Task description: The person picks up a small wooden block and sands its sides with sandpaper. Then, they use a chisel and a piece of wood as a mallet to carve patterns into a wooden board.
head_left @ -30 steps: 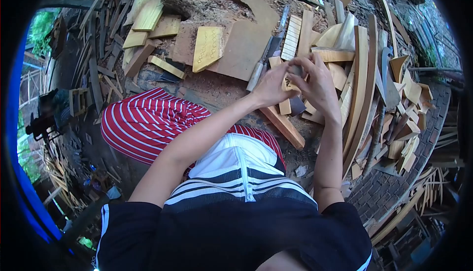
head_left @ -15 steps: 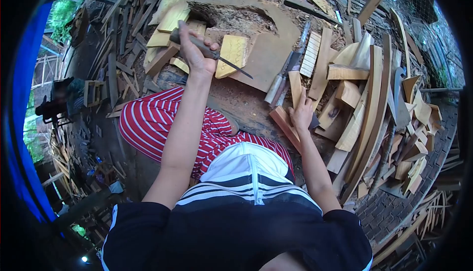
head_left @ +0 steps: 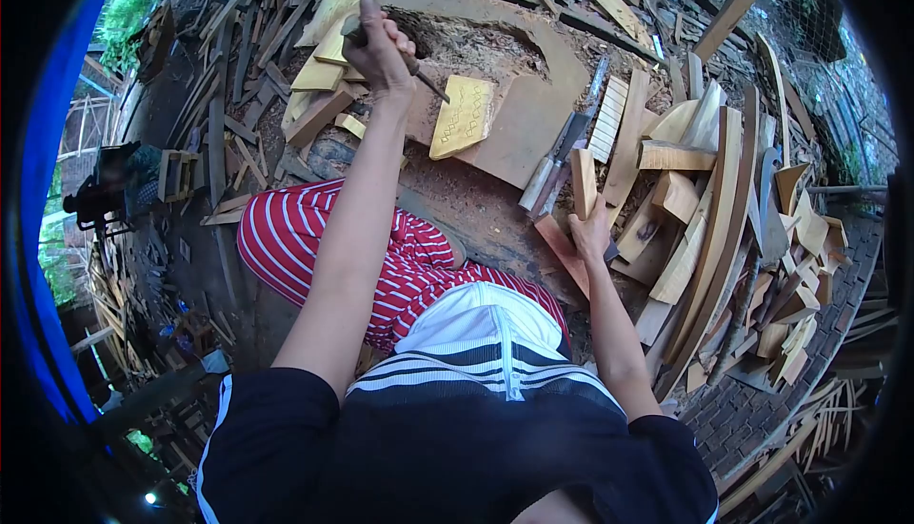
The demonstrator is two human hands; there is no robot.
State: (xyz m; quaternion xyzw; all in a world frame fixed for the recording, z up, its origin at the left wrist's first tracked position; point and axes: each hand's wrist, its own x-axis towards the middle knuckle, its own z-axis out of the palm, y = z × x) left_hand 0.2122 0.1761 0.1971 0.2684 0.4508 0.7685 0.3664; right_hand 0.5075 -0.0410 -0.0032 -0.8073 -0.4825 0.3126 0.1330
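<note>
My left hand [head_left: 383,56] is closed round the dark handle of a pointed tool [head_left: 431,84], its thin metal shaft angled down to the right. Just right of the tip lies a yellow wood piece [head_left: 463,118] with marks drawn on it, on a brown board [head_left: 522,129]. At the right, my right hand [head_left: 591,231] grips the lower end of a small light wood block [head_left: 584,184]. A reddish wood piece [head_left: 564,256] lies beside that hand.
Chisel-like tools [head_left: 555,164] and a ridged light strip [head_left: 609,118] lie beyond my right hand. Long curved planks [head_left: 716,248] and wood offcuts crowd the right side. Yellow boards [head_left: 319,74] are stacked at the upper left. A blue tarp [head_left: 48,219] hangs far left.
My left hand has moved up and away with the tool. My right hand, earlier resting on the small block, now holds it, and the block has tilted up.
</note>
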